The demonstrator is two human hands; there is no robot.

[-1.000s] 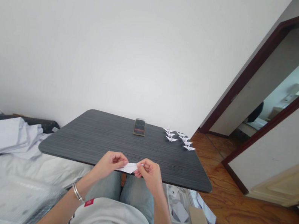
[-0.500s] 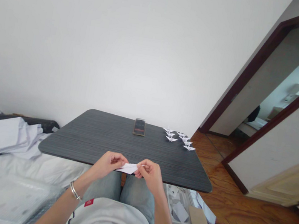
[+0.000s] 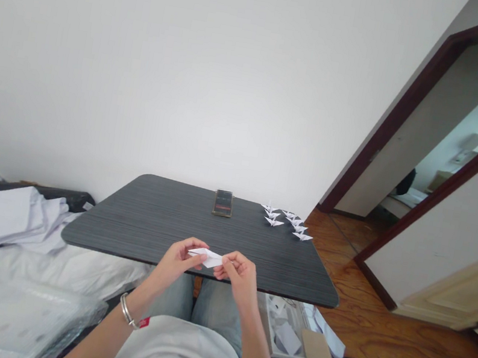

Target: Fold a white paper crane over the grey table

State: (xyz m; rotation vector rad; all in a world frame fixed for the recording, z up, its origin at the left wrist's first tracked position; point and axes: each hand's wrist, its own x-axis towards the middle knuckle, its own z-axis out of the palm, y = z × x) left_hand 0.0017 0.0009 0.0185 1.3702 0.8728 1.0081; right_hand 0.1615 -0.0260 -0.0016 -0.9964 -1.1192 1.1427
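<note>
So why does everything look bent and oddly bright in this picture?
In the head view, wide-angle distortion slants the dark brown door frame and stretches the dark grey wood-grain table; the white wall looks washed out, with no strong shadows; the folded white paper looks fairly sharp.

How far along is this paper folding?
Done: several paper cranes stand on the table. In hand: the left hand and right hand pinch one partly folded white paper. Left: a box beside the legs holds more paper, amount unclear.
</note>
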